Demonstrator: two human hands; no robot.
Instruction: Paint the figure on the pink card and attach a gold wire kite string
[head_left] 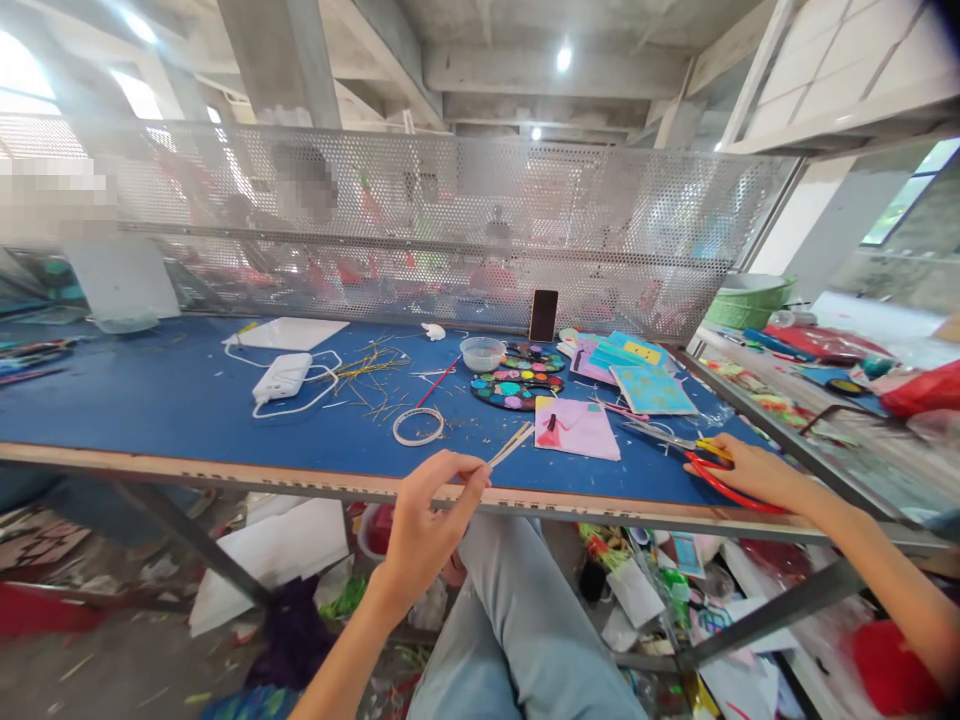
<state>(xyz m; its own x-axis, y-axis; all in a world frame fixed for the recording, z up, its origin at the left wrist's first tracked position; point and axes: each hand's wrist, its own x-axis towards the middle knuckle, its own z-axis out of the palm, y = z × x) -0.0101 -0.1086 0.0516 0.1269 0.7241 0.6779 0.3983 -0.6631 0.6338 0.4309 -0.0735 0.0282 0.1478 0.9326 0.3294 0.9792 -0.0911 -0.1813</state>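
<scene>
My left hand is raised in front of the table's near edge, thumb and fingers pinched on thin pale sticks that point up and right toward a pink card. My right hand rests on the blue table at the right, fingers closed round the red and yellow handles of a pair of scissors. The blades point left toward the pink card.
A paint palette, a small bowl, a ring, a white charger with cable, loose straws, an upright phone and teal cards lie on the table. A perforated metal screen stands behind. Scraps litter the floor.
</scene>
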